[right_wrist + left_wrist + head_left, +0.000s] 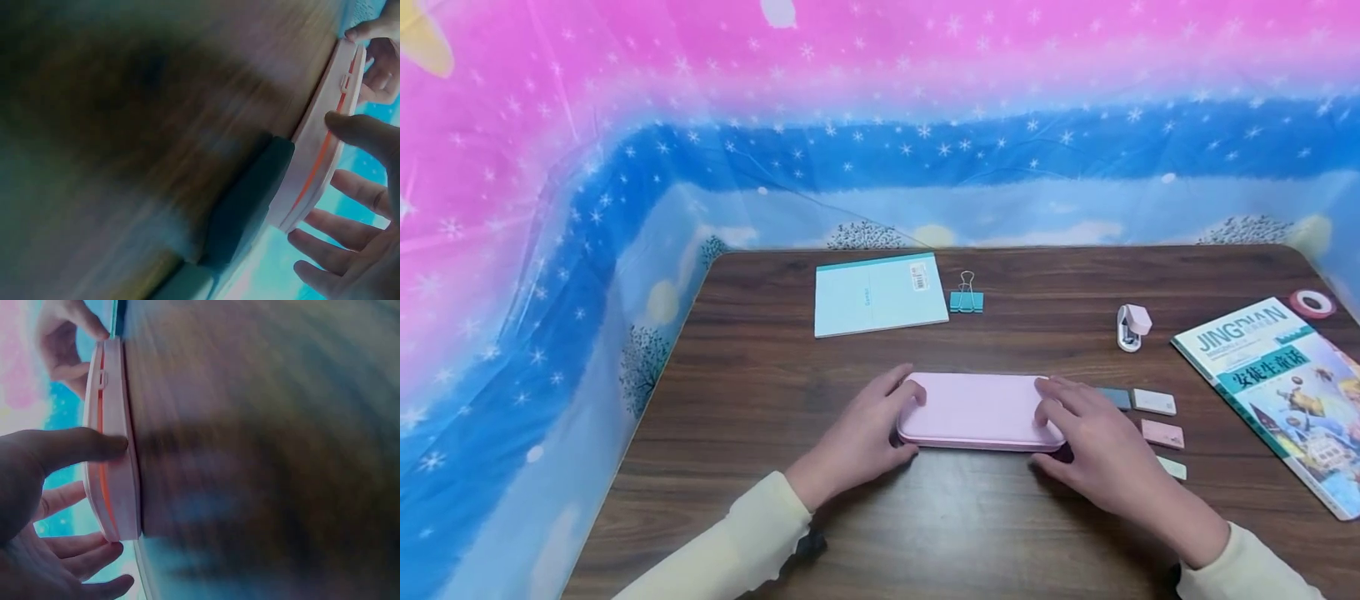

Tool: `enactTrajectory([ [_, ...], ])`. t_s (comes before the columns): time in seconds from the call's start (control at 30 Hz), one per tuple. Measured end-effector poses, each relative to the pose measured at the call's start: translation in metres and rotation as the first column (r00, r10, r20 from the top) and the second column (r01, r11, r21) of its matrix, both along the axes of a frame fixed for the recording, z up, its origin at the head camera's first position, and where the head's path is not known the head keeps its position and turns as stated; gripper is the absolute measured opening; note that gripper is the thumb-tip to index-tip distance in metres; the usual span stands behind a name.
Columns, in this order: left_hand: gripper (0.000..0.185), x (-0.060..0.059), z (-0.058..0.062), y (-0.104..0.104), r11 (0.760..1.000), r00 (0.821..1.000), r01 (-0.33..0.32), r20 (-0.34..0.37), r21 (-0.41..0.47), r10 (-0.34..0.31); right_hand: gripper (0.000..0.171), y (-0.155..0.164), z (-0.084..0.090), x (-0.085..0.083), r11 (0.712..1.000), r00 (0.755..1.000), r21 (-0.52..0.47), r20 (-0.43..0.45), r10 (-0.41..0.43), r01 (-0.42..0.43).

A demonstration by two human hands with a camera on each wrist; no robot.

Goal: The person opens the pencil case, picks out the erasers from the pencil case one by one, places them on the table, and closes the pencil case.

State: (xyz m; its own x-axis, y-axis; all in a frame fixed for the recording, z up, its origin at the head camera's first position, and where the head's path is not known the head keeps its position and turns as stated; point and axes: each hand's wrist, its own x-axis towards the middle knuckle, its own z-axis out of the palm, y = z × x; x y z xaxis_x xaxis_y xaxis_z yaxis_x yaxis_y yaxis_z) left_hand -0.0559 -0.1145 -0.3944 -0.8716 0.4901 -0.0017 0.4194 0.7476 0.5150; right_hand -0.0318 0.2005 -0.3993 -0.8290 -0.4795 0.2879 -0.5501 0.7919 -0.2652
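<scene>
Head view: hands on pink case.

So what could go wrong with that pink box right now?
Two things might happen. The pink case lies flat, held only at its ends by the left hand and right hand; if its lid pops open suddenly, whatever is inside could spill. Also, the sticky-note pads sit right beside the right hand, so a sideways nudge might push them across the table.
</scene>
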Motion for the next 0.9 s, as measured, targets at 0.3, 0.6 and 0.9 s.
enactTrajectory([
  [0.3, 0.046, 0.008, 0.006, 0.005, 0.995, 0.986, 0.015, -0.163, -0.098, -0.031, 0.033, -0.009, 0.003, 0.002, 0.997, 0.976, 0.064, -0.208, 0.065, -0.053],
  [0.6, 0.044, 0.013, 0.010, 0.009, 0.989, 0.985, 0.007, -0.171, -0.146, -0.032, 0.033, -0.014, 0.003, 0.007, 0.995, 0.973, 0.096, -0.224, 0.055, -0.034],
  [0.9, 0.056, 0.018, 0.007, 0.009, 0.977, 0.992, -0.009, -0.128, -0.215, -0.019, 0.040, -0.018, 0.011, 0.012, 0.994, 0.999, 0.101, 0.011, -0.042, 0.041],
])
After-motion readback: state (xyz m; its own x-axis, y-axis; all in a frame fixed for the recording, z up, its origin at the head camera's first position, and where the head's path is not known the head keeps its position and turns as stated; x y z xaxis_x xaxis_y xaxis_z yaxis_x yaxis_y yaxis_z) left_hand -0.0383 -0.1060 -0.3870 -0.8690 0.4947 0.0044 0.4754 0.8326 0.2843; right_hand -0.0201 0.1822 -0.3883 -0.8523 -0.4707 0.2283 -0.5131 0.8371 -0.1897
